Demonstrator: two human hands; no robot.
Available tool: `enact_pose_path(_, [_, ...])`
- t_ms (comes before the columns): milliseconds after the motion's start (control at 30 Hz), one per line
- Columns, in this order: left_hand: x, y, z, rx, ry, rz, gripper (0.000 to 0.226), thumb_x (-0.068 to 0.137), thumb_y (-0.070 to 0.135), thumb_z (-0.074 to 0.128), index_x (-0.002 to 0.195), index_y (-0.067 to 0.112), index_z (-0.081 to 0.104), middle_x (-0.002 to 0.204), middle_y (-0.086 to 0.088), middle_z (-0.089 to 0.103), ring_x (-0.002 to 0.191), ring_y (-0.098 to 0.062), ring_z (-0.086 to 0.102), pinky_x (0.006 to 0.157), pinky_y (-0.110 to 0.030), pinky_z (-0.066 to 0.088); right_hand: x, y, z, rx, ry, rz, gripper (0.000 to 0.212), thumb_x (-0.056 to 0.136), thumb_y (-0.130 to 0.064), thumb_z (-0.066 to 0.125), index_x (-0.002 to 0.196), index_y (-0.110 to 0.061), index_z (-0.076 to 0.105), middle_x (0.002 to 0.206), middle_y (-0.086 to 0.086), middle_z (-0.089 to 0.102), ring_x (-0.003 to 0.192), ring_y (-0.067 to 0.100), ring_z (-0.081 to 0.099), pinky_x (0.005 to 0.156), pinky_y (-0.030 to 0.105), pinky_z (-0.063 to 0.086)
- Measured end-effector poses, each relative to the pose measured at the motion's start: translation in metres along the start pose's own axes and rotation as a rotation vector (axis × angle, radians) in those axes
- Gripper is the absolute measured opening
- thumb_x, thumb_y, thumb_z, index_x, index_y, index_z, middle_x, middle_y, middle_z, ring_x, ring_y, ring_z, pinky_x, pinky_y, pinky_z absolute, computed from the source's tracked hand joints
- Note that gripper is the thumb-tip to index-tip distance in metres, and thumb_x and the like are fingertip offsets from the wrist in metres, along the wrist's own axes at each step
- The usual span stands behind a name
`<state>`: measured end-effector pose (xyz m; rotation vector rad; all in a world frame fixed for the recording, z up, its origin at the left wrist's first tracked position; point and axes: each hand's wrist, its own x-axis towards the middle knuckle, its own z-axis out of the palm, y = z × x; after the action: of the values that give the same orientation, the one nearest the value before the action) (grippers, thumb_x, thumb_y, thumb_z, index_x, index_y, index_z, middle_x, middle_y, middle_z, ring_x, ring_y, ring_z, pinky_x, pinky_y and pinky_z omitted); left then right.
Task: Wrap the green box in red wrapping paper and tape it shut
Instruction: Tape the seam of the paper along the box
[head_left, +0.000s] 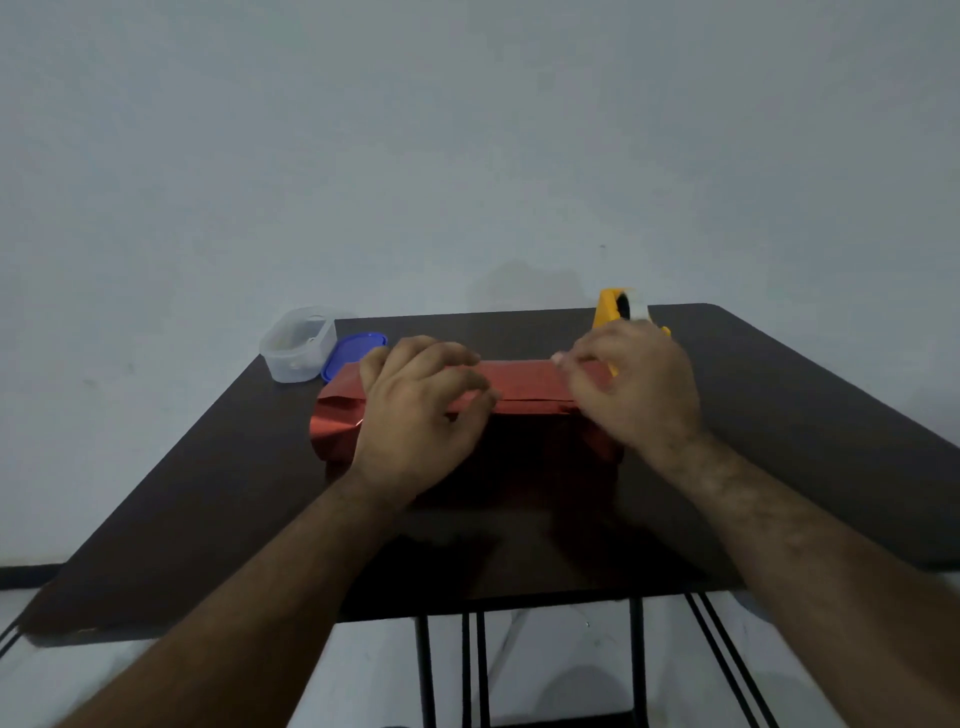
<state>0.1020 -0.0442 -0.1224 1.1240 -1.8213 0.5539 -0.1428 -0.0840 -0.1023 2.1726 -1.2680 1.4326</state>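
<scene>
In the head view the taping step looked under way: the left hand (421, 400) pressed the overlapped seam of the shiny red wrapping paper (524, 387) flat, the right hand (636, 384) pinched a small clear tape piece (560, 358) above it, next needing careful laying across the seam, while the parcel sat mid-table on the dark wooden table (779, 415), its ends unfolded and the green box hidden.

Wall (467, 130): plain, pale grey-blue, unmarked, evenly and dimly lit. Bench (779, 415): dark brown top, rounded far corners, thin black metal legs (636, 660) beneath. Floor (571, 670): light, glossy. Skirting (31, 574): dark strip at lower left, where wall meets floor.
</scene>
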Motion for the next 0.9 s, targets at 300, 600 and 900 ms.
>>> enact_pose_path(300, [0.096,0.062,0.064,-0.108,-0.405,-0.105,0.025,0.093,0.036,0.061,0.105,0.026,0.080,0.103,0.007,0.079,0.097,-0.018,0.073,0.088,-0.039,0.058,0.054,0.105,-0.007,0.112,-0.015,1.010,0.021,0.098,-0.031,0.068,0.108,-0.015,0.078,0.109,0.004,0.074,0.091,0.022,0.063,0.065,0.022,0.044])
enact_pose_path(600, [0.150,0.104,0.158,-0.109,-0.665,-0.426,0.043,0.088,0.057,0.070,0.115,0.025,0.077,0.117,0.001,0.074,0.115,-0.025,0.067,0.103,-0.044,0.050,0.085,0.113,0.007,0.395,-0.189,1.308,0.020,0.090,-0.005,0.072,0.077,-0.010,0.058,0.073,0.005,0.053,0.056,0.016,0.047,0.052,0.028,0.041])
enact_pose_path(900, [0.127,0.103,0.186,-0.033,-0.632,-0.467,0.026,0.102,0.047,0.057,0.118,0.032,0.073,0.116,0.002,0.069,0.121,-0.024,0.054,0.099,-0.050,0.031,0.097,0.118,0.008,0.585,-0.339,1.571,0.024,0.094,-0.011,0.062,0.117,-0.012,0.068,0.117,0.002,0.070,0.073,0.017,0.065,0.044,0.020,0.047])
